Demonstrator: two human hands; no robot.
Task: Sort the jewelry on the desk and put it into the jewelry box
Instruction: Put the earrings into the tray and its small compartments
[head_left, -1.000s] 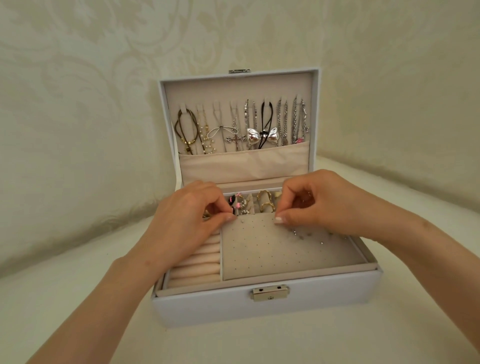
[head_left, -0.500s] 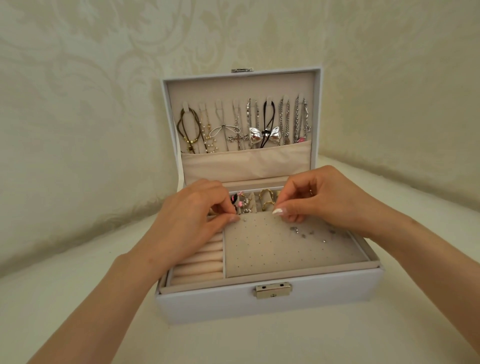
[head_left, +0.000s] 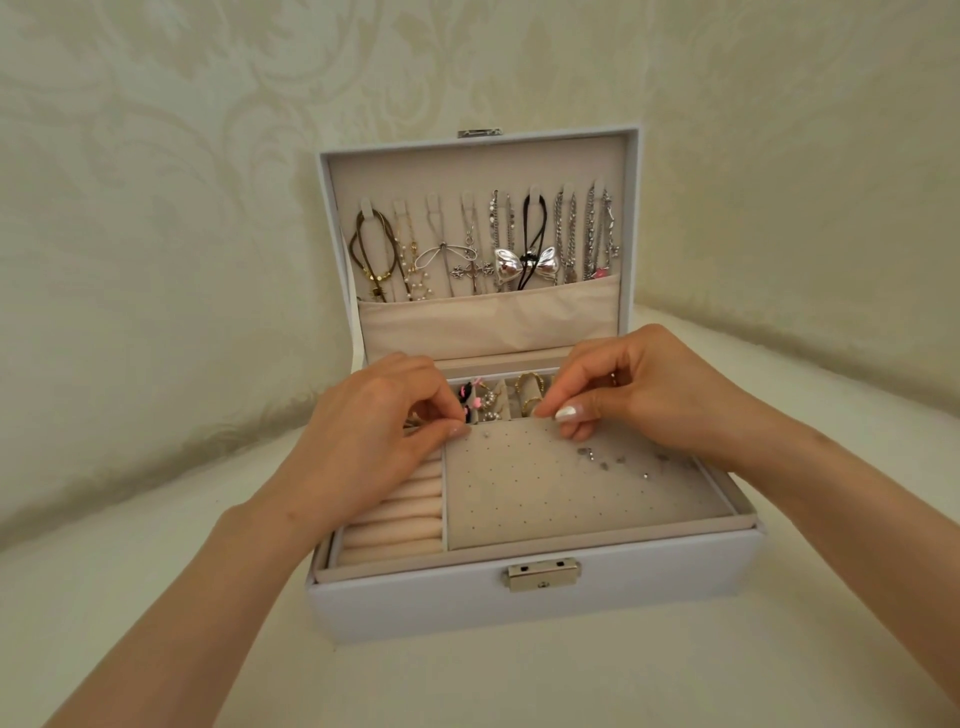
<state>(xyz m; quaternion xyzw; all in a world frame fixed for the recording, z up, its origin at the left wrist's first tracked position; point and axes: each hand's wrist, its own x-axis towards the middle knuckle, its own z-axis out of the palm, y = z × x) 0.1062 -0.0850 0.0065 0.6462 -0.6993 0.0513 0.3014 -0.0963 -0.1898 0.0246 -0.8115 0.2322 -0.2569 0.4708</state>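
Note:
A white jewelry box (head_left: 415, 603) stands open with its lid (head_left: 631, 218) upright. Several necklaces (head_left: 498, 244) hang inside the lid above a fabric pocket. In the tray lies a grey perforated earring panel (head_left: 545, 493) with several studs (head_left: 597, 457) on its right part and one tiny stud (head_left: 487, 435) near its far-left corner. My left hand (head_left: 374, 415) pinches that far-left corner. My right hand (head_left: 649, 384) pinches the panel's far edge near the middle. I cannot see whether anything small sits between the fingers.
Beige ring rolls (head_left: 395, 519) fill the tray's left side. Back compartments hold gold rings (head_left: 530, 397) and pink-and-black pieces (head_left: 467, 402). A metal latch (head_left: 543, 574) sits on the front wall. The box rests on a cream surface (head_left: 156, 597) in a corner of patterned walls.
My right hand has moved from the panel's surface back to its far edge. The left hand stays at the far-left corner. The tiny stud near that corner shows now.

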